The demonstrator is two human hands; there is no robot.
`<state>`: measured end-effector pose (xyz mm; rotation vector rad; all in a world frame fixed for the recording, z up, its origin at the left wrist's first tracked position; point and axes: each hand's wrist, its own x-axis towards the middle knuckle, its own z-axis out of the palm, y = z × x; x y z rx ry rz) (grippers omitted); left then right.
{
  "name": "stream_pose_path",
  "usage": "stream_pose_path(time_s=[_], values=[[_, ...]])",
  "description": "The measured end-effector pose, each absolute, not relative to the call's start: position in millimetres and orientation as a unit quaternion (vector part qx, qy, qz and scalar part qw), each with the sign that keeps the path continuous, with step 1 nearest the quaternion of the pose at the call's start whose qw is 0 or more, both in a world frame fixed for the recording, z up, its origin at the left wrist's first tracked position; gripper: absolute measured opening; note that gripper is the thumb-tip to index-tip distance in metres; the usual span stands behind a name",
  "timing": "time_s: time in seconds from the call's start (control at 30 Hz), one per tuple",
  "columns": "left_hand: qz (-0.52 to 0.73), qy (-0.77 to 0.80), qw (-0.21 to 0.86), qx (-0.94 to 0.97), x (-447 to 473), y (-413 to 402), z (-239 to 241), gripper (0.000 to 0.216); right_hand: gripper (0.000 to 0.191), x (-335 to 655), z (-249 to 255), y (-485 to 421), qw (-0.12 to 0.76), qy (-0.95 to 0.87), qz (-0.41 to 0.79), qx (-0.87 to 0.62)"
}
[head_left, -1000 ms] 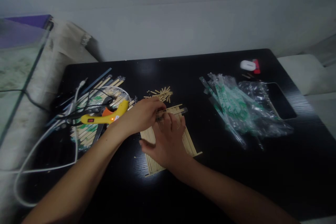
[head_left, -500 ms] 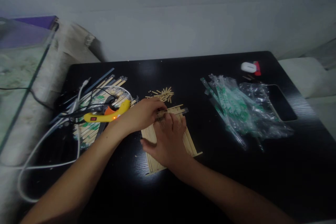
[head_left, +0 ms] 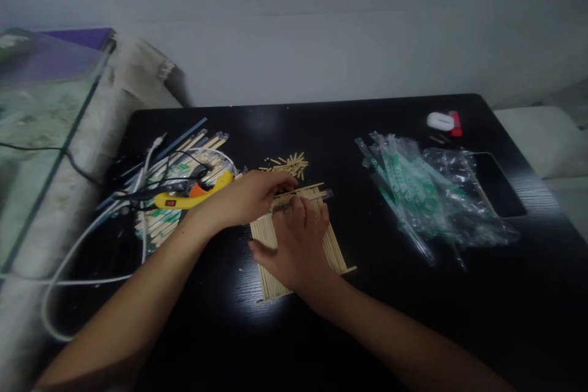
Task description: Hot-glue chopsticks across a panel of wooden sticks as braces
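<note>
A flat panel of wooden sticks (head_left: 337,251) laid side by side lies on the black table (head_left: 321,128). My right hand (head_left: 296,242) rests flat on the panel with its fingers stretched out, pressing it down. My left hand (head_left: 250,196) reaches across from the left, its fingers pinched on a stick (head_left: 312,195) that lies crosswise along the panel's far edge. A small heap of cut stick ends (head_left: 287,164) sits just beyond the hands.
A yellow glue gun (head_left: 193,196) with a lit red switch lies on wrapped chopsticks and cables at the left. Empty clear wrappers (head_left: 427,193) are piled at the right, beside a dark phone (head_left: 498,187). A white and red item (head_left: 443,121) lies far right. A glass tank (head_left: 41,110) stands left.
Both hands hold nearly the same pose on the panel. The view has shifted slightly, so everything sits a little further right and lower in the picture.
</note>
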<state>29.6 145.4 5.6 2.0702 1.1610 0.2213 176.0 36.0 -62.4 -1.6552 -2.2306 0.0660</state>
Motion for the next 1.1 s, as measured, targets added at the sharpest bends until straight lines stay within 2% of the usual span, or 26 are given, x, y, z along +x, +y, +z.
stream_pose_path(time_s=[0.1,0.3,0.83,1.1], values=[[0.104,0.445,0.397,0.796,35,144,1,0.032,0.056,176,-61,36,0.183,-0.790,0.026,-0.584],[0.119,0.445,0.398,0.794,38,142,-1,0.041,0.068,175,-60,37,0.169,-0.791,0.048,-0.586],[0.137,0.427,0.429,0.784,45,148,-13,0.052,0.074,175,-62,37,0.189,-0.787,0.041,-0.585],[0.107,0.457,0.431,0.770,58,154,-7,0.059,0.076,175,-60,38,0.179,-0.792,0.036,-0.583]])
